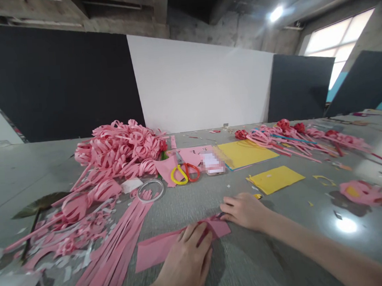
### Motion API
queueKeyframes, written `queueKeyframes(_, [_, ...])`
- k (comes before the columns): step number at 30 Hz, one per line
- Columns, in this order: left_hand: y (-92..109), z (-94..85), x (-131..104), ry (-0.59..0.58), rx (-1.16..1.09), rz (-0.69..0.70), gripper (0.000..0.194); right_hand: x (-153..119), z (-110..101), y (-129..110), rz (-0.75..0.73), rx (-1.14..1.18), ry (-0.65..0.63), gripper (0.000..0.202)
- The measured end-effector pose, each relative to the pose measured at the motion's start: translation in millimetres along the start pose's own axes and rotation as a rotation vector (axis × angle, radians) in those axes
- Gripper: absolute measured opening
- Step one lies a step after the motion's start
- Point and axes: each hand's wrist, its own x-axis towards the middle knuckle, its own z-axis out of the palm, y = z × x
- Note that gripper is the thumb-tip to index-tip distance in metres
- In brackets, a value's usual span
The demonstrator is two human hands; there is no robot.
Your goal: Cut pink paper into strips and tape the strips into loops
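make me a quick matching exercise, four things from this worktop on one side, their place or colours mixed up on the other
1. scissors
2. ring-shaped roll
3. left hand
4. phone

A. palm down on the folded pink paper
B. one yellow handle, one red
C. between the scissors and the larger yellow sheet
D. at the far end of the long pink strips

Pairs: 1-B, 2-D, 3-A, 4-C

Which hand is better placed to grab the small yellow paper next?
Probably the right. The right hand looks much nearer the small yellow paper, while the left hand is farther off and rests on the pink paper.
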Motion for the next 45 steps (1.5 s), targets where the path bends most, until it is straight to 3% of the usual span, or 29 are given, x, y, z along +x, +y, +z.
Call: queueKeyframes(45, [0.9, 2.1, -1.4, 0.028, 0.002, -0.007, 0.041, 1.5, 1.6, 7.1, -0.037, 0.010, -0.063, 0.032])
